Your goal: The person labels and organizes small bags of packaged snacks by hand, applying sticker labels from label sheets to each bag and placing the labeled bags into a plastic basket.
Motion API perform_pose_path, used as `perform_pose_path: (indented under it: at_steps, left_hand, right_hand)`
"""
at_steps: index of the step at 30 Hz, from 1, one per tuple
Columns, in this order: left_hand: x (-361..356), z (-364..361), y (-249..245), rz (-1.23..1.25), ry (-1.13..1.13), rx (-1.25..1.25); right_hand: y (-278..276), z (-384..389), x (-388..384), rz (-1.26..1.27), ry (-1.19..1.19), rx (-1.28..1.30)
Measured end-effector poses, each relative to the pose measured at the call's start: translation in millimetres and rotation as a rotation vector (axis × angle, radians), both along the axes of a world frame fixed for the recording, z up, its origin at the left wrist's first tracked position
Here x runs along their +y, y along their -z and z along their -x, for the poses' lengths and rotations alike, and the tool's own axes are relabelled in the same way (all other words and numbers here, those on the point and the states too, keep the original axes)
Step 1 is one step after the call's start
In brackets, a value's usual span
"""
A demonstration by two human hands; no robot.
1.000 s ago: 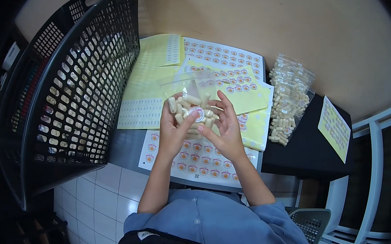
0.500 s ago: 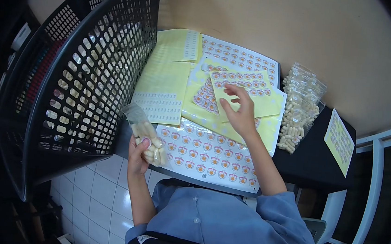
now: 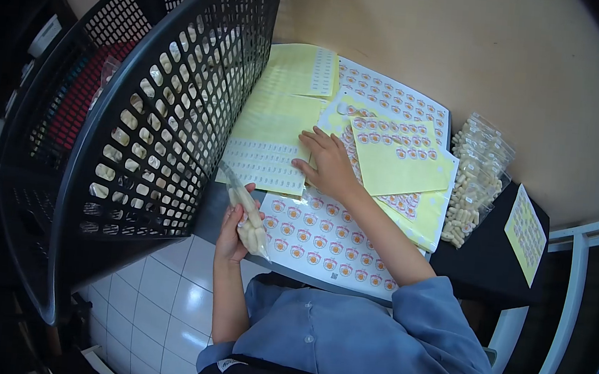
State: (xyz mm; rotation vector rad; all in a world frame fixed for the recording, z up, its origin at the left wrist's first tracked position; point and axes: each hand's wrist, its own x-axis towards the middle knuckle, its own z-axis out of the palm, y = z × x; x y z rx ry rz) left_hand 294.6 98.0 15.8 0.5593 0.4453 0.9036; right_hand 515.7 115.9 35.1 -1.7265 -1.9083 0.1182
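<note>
A: left hand [image 3: 232, 237] state?
B: closed around a clear bag of capsules [image 3: 246, 214]. The bag is tilted, top end up, at the near edge of the worktop [image 3: 206, 216], just beside the black mesh basket [image 3: 163, 118].
A: right hand [image 3: 326, 162]?
B: open, palm down, gripping nothing. Its fingertips lie on the yellow label sheet [image 3: 262, 161].
A: surroundings?
B: a sheet of round orange stickers [image 3: 316, 244] lies under the right forearm, with more such sheets further back. The pile of filled capsule bags [image 3: 475, 177] sits well apart, at the right by the wall.
</note>
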Motion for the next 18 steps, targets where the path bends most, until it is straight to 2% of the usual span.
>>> perform_pose_path:
  at_steps: [8, 13, 18]
  left_hand:
    - [3.5, 1.2, 0.3, 0.009, 0.02, 0.037]
    - [5.5, 2.2, 3.7, 0.02, 0.04, 0.023]
    - [4.8, 1.6, 2.4, 0.027, 0.038, 0.025]
  right_hand:
    - [8.8, 6.9, 10.8, 0.005, -0.01, 0.078]
    - [6.2, 6.2, 13.0, 0.002, 0.014, 0.285]
    - [-0.4, 8.1, 12.5, 0.057, 0.033, 0.319]
